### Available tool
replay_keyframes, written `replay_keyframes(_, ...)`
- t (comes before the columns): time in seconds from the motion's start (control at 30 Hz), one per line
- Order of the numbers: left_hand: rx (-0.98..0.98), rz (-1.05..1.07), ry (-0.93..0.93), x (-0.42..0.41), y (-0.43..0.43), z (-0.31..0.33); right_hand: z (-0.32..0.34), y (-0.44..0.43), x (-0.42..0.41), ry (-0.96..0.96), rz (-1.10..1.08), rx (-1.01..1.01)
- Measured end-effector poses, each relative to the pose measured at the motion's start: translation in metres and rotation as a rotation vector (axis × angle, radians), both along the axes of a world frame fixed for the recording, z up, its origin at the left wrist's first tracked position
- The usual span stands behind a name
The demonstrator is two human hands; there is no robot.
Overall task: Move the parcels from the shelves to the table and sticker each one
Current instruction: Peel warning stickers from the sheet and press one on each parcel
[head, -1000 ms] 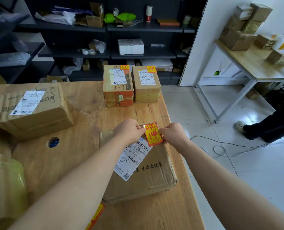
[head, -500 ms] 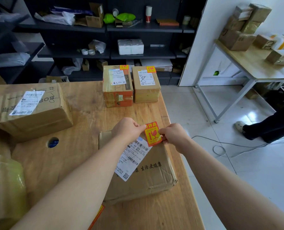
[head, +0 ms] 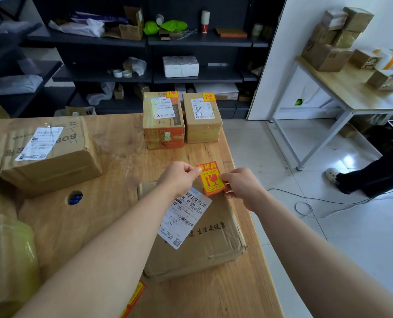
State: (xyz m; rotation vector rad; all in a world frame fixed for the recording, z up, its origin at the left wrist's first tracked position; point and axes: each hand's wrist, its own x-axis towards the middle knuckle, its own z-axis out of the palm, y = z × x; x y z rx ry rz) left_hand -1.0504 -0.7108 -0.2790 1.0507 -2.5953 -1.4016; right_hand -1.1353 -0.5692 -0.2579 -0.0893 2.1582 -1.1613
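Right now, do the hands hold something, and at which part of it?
Both hold one orange sticker above the parcel: the left hand pinches its upper left edge, the right hand its lower right edge.

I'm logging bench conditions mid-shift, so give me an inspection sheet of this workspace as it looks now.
Surface: wooden table with a round cable hole.
Job's things: fragile sticker held over the front parcel; two far parcels already stickered; large box unstickered.
Clutter: taped bundle at left; sticker sheet at near edge.
Grips: left hand and right hand both pinch the sticker.
Cables: cable loose on the floor.
Surroundings: dark shelves; side table with boxes; another person's shoe.
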Motion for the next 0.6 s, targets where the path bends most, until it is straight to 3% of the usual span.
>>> replay_keyframes(0.23, -0.262, -0.054, -0.093, -0.002, 0.004, -0.004, 0.001, 0.001, 0.002, 0.150, 0.124, 0.145)
replay_keyframes(0.6, -0.419, -0.124, -0.148, -0.007, 0.004, -0.005, -0.009, -0.002, -0.001, 0.226, 0.164, 0.216)
